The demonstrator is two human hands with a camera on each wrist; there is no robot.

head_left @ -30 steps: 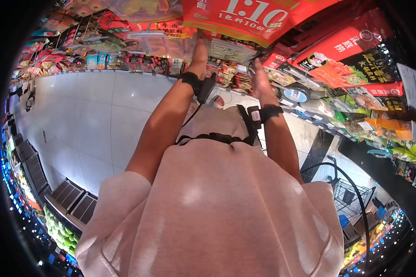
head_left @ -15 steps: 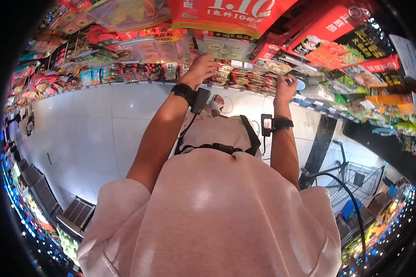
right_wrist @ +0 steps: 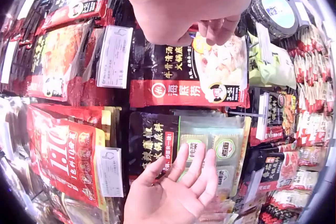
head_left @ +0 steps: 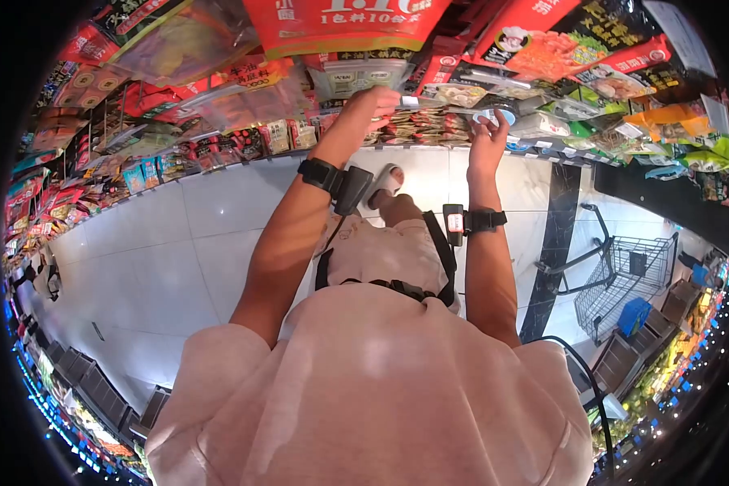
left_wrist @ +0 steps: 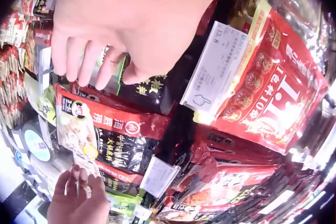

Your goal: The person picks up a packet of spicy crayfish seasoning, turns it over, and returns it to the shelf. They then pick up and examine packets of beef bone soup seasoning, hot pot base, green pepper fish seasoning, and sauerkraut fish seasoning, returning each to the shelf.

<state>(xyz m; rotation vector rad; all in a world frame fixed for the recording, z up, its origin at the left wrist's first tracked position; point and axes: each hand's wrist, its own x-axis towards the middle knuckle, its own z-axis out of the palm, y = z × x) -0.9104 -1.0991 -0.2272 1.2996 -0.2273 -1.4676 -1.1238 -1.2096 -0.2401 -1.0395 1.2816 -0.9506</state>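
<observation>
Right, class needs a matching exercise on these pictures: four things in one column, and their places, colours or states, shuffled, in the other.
Column one
1. Shopping cart
2. 1:10 pouch
3. Left hand
4. Round tub

Column two
A. In front of the shelved packs
B. Black sides, pale top
C. On the tiled floor
D. Mostly red

Pairs: 1-C, 2-D, 3-A, 4-B

1:10 pouch (head_left: 340,31): red, white lettering | wristbands (head_left: 320,173): black | shirt (head_left: 373,397): pale
</observation>
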